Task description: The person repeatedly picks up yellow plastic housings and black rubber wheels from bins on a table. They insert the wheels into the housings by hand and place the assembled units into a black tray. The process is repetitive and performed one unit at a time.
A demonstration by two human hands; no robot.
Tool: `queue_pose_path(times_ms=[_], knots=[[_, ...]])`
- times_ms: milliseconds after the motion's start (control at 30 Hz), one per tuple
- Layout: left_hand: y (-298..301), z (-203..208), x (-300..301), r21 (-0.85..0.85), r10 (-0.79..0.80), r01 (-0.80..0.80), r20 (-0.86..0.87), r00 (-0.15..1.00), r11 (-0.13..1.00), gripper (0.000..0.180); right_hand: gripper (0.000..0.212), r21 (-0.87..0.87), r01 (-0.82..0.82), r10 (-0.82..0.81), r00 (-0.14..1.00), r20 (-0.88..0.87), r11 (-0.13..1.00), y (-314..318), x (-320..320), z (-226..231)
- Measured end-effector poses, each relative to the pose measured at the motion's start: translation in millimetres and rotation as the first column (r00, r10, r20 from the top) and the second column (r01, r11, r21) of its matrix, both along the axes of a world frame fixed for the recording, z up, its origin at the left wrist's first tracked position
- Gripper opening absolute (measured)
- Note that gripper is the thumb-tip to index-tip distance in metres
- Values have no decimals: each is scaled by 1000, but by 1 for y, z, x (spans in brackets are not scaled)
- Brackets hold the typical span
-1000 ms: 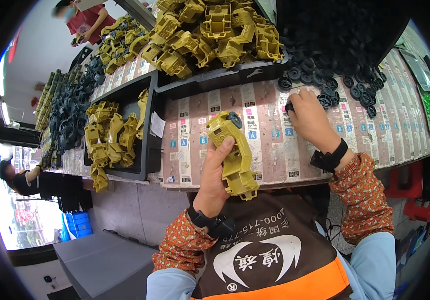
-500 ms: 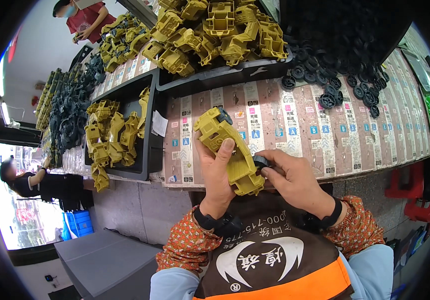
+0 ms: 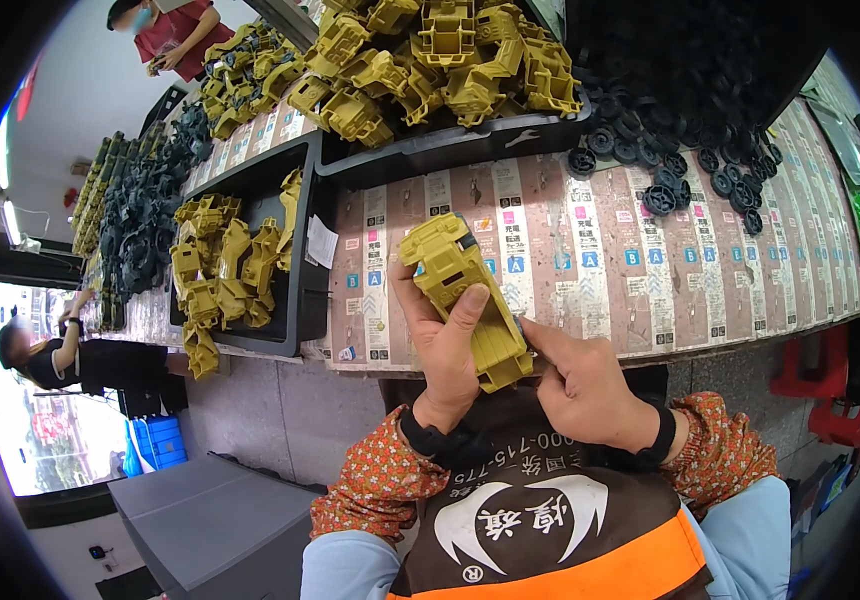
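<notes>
My left hand (image 3: 447, 352) is closed round a mustard-yellow plastic toy truck body (image 3: 465, 290), thumb across its side, and holds it tilted over the table's front edge. A small dark part shows at the body's far end. My right hand (image 3: 590, 385) is closed at the near right side of the body, its index fingertip pressed up against it and the other fingers curled under. Whatever lies between these fingers and the body is hidden; no wheel shows there now.
Black bins with yellow truck bodies (image 3: 230, 260) stand left and behind. Loose black wheels (image 3: 660, 200) lie in a heap at the back right. Dark parts (image 3: 135, 230) line the far left. Two other people work at the left. Red stools (image 3: 810, 365) stand at the right.
The truck body has turned in my left hand, so more of its top faces up. The black wheel my right fingers pinched is out of sight, and that index finger is now straighter.
</notes>
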State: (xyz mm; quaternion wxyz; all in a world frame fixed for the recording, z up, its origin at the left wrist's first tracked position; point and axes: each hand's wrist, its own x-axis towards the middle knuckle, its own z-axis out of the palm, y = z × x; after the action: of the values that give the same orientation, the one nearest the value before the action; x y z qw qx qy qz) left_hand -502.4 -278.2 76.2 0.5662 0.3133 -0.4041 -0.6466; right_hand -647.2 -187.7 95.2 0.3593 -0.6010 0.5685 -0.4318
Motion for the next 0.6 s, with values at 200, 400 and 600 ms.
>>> queue_pose_path(times_ms=[200, 400, 600], knots=[[-1, -17, 1, 104, -101, 98, 25, 995, 990, 64, 42, 126, -73, 90, 987, -133, 989, -2, -2, 5], [-12, -4, 12, 268, -570, 506, 287, 770, 819, 71, 35, 96, 255, -237, 957, -169, 962, -45, -59, 12], [-30, 34, 30, 495, -785, 679, 12, 619, 543, 67, 51, 173, -212, 154, 942, 297, 962, -39, -74, 5]])
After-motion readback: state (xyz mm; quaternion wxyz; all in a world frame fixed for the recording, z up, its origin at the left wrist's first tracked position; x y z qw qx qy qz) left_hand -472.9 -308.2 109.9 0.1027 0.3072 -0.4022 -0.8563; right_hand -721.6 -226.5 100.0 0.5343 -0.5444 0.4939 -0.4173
